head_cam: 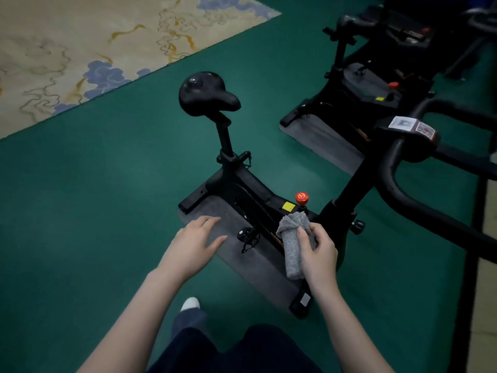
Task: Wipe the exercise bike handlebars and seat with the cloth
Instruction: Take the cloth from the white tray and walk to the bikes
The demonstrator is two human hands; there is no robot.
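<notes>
Green floor lies under the black exercise bike (242,189); right hand (317,254) grips a rolled grey cloth (293,246), left hand (193,243) hovers with fingers spread, seat (207,94) untouched

A patterned rug (80,49) lies far left on the green floor (80,197). A second bike (371,84) stands far right on a grey mat (322,141). A white shoe (190,303) shows near.

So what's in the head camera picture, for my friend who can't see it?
A right hand grips a rolled grey cloth above a black exercise bike; the left hand hovers open beside it. The bike's seat is ahead, its handlebars to the right.
</notes>
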